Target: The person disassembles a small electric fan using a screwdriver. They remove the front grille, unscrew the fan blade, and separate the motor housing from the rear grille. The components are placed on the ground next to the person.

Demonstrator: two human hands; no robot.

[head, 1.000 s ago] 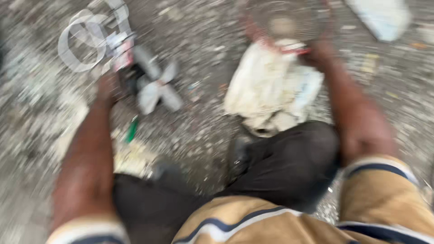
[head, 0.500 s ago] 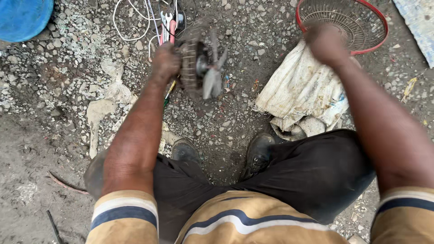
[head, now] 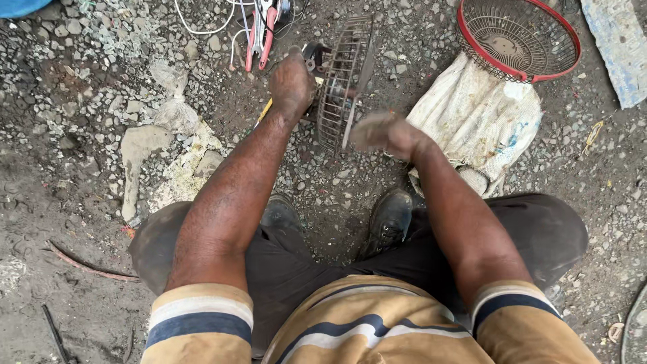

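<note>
A small fan with a dark wire guard [head: 345,81] stands on edge on the gravel ahead of my knees. My left hand [head: 292,83] grips it from the left, at the motor side. Blurred by motion, my right hand [head: 381,131] sits just right of the guard's lower rim, fingers curled; whether it touches the guard I cannot tell. A loose red-rimmed wire guard [head: 519,40] lies at the upper right on a dirty white sack [head: 475,121].
Red-handled pliers [head: 259,30] and white wire [head: 202,27] lie at the top centre. A blue tub edge [head: 23,7] shows at top left. My black shoes [head: 389,216] rest on gravel. A thin rusty rod [head: 84,266] lies at the left.
The fan has turned so its guard stands edge-on. My right hand has left the red-rimmed guard and come down left to the fan. The view has steadied.
</note>
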